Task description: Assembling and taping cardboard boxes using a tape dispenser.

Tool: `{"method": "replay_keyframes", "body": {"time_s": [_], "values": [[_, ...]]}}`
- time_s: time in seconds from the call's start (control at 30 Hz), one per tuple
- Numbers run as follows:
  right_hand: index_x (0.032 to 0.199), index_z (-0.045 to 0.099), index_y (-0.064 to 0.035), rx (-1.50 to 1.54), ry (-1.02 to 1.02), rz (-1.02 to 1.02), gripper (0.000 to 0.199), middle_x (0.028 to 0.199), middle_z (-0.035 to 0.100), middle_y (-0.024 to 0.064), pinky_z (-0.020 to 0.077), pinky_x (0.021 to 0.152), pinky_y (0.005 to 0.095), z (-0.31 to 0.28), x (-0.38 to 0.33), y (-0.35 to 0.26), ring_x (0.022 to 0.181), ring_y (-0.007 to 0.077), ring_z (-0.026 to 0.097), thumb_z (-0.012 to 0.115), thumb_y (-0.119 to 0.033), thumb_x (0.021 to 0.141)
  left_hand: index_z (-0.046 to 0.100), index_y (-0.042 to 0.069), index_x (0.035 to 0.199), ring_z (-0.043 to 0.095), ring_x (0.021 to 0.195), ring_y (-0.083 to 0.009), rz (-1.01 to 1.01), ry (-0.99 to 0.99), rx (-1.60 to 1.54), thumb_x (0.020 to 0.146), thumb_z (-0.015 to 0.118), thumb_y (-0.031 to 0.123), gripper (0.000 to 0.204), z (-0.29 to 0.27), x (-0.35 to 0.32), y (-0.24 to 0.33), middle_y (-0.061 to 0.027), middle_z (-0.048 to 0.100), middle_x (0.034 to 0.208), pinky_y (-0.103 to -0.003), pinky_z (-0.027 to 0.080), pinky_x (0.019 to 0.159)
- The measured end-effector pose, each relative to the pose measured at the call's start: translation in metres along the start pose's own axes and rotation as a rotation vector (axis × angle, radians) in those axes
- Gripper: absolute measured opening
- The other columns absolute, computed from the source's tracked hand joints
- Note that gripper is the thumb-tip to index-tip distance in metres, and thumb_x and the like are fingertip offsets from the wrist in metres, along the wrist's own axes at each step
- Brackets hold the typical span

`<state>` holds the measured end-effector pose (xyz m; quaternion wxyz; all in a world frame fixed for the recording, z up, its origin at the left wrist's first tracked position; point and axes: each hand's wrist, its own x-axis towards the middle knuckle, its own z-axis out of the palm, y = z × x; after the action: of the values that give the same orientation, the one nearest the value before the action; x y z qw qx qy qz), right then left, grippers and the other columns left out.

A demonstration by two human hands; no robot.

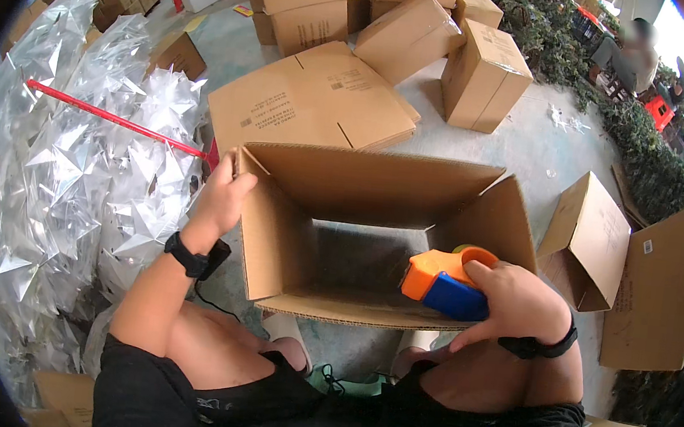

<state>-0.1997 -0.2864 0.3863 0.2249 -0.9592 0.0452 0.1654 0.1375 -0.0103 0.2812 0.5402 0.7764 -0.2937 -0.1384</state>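
An upright cardboard box stands between my legs, its top open and grey floor showing through its bottom. My left hand grips its far left corner, thumb against the wall and fingers around the edge. In my right hand is an orange and blue tape dispenser, held over the right part of the box. The roll in it is partly hidden by the fingers. A black band sits on each wrist.
Flattened cartons lie just beyond the box, with closed cartons behind them. Clear-wrapped silvery star decorations fill the left, crossed by a red bar. Open cartons and green garlands are at right. A person sits far right.
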Motion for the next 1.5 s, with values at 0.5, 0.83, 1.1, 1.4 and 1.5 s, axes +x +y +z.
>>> {"method": "replay_keyframes", "body": {"time_s": [0.5, 0.83, 1.1, 1.4, 1.5], "values": [[0.118, 0.059, 0.0014, 0.783, 0.697, 0.275, 0.039, 0.090, 0.063, -0.0016, 0.0484, 0.070, 0.0246, 0.013, 0.008, 0.139, 0.077, 0.0065, 0.056, 0.071, -0.025, 0.093, 0.046, -0.002, 0.128, 0.057, 0.101, -0.0165, 0.027, 0.005, -0.219, 0.088, 0.061, 0.009, 0.044, 0.079, 0.021, 0.020, -0.0125, 0.060, 0.115, -0.030, 0.048, 0.089], [0.109, 0.061, -0.0014, 0.613, 0.483, 0.149, 0.046, 0.081, 0.063, 0.0024, 0.0498, 0.065, 0.0275, 0.004, -0.013, 0.102, 0.071, 0.0094, 0.058, 0.081, -0.032, 0.083, 0.056, 0.002, 0.125, 0.054, 0.105, -0.0157, 0.072, 0.096, -0.347, 0.075, 0.067, -0.001, 0.051, 0.058, 0.032, 0.017, -0.0070, 0.055, 0.112, -0.026, 0.051, 0.090], [0.095, 0.066, 0.0003, 0.337, 0.063, 0.048, 0.048, 0.073, 0.065, 0.0164, 0.0506, 0.067, 0.0378, -0.008, -0.017, 0.055, 0.068, 0.0288, 0.065, 0.080, -0.042, 0.078, 0.061, 0.004, 0.116, 0.058, 0.090, -0.0102, 0.153, 0.197, -0.389, 0.075, 0.067, -0.004, 0.042, 0.045, 0.042, 0.004, -0.0017, 0.058, 0.095, -0.023, 0.050, 0.079], [0.091, 0.068, 0.0027, 0.107, 0.146, 0.053, 0.062, 0.081, 0.067, 0.0245, 0.0518, 0.071, 0.0464, 0.013, 0.016, 0.045, 0.077, 0.0408, 0.066, 0.073, -0.058, 0.079, 0.040, 0.009, 0.071, 0.038, 0.059, -0.0053, 0.157, 0.310, 0.068, 0.082, 0.067, 0.004, 0.030, 0.047, 0.040, 0.012, 0.0054, 0.041, 0.066, -0.025, 0.037, 0.054], [0.089, 0.068, 0.0028, 0.050, 0.141, 0.089, 0.063, 0.080, 0.067, 0.0250, 0.0524, 0.072, 0.0464, 0.014, 0.021, 0.034, 0.077, 0.0415, 0.066, 0.072, -0.059, 0.079, 0.036, 0.009, 0.066, 0.035, 0.058, -0.0059, 0.258, 0.316, 0.088, 0.084, 0.066, 0.007, 0.035, 0.061, 0.034, 0.018, 0.0057, 0.037, 0.061, -0.026, 0.033, 0.052]]}}
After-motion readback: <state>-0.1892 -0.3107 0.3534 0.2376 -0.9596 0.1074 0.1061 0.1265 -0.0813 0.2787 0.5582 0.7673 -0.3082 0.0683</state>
